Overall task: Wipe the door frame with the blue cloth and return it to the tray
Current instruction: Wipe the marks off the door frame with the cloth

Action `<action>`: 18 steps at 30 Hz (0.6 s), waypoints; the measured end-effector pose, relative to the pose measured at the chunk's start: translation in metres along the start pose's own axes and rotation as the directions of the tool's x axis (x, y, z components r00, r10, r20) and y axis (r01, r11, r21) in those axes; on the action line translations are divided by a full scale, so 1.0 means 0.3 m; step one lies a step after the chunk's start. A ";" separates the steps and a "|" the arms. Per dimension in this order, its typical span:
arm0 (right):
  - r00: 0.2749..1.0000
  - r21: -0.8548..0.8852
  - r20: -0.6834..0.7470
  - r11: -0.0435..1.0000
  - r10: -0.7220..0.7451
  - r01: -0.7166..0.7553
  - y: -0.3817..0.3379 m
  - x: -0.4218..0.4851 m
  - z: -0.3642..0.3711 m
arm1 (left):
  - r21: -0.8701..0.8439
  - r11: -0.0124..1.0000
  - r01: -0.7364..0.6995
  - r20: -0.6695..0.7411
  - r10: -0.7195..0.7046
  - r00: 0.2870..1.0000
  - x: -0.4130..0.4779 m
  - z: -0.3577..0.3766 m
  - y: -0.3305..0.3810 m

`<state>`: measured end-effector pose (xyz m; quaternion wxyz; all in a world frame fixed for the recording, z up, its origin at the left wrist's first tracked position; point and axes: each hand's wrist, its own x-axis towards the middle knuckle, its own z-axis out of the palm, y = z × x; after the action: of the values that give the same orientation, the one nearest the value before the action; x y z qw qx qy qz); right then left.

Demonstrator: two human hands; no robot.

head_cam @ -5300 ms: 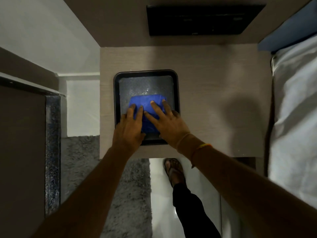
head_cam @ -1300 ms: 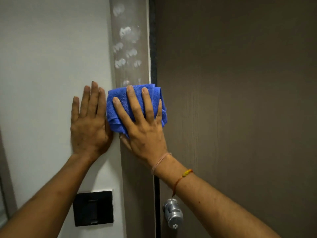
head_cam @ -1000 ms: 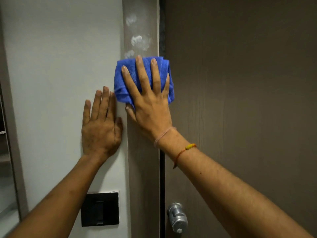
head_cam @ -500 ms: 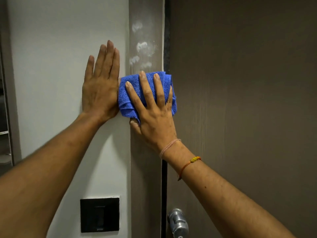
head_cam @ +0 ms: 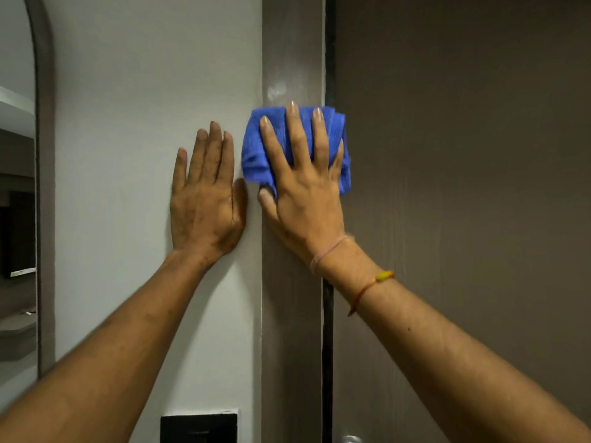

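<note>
A folded blue cloth (head_cam: 256,155) lies flat against the grey-brown door frame (head_cam: 292,330). My right hand (head_cam: 303,187) presses on it with fingers spread, palm below the cloth. One faint white smudge (head_cam: 276,90) shows on the frame just above the cloth. My left hand (head_cam: 206,193) rests flat on the white wall (head_cam: 144,123) beside the frame, holding nothing. The tray is out of view.
The dark brown door (head_cam: 463,187) fills the right side. A black switch plate (head_cam: 199,428) sits on the wall at the bottom, and a metal door knob (head_cam: 351,439) peeks in at the lower edge. An arched opening (head_cam: 19,219) is at far left.
Since half a second ago my right hand has pushed the cloth up the frame over most white smudges, and my left hand has slid lower on the wall.
</note>
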<state>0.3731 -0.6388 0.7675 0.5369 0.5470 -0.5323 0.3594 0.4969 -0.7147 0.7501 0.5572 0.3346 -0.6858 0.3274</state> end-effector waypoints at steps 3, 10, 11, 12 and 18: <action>1.000 0.031 0.016 0.999 -0.012 0.012 -0.019 -0.119 0.007 | 0.022 1.000 0.002 0.016 -0.003 1.000 -0.004 0.001 -0.003; 1.000 0.016 0.009 1.000 -0.019 0.019 0.046 0.171 -0.043 | 0.012 1.000 0.017 -0.009 -0.017 1.000 -0.002 0.005 0.000; 1.000 0.025 -0.003 1.000 -0.002 0.002 0.042 0.192 -0.042 | 0.014 1.000 0.023 -0.010 -0.023 1.000 -0.002 0.008 -0.001; 1.000 0.037 -0.019 0.999 0.015 -0.014 0.036 0.189 -0.036 | 0.019 0.999 0.027 -0.010 -0.027 1.000 -0.001 0.010 -0.002; 0.985 0.107 -0.096 0.985 0.143 -0.133 -0.032 -0.006 0.012 | 0.016 1.000 0.017 -0.002 -0.017 1.000 -0.002 0.014 -0.004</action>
<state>0.3816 -0.6434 0.7632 0.5094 0.5159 -0.5216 0.4498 0.4958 -0.7188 0.7490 0.5578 0.3447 -0.6799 0.3282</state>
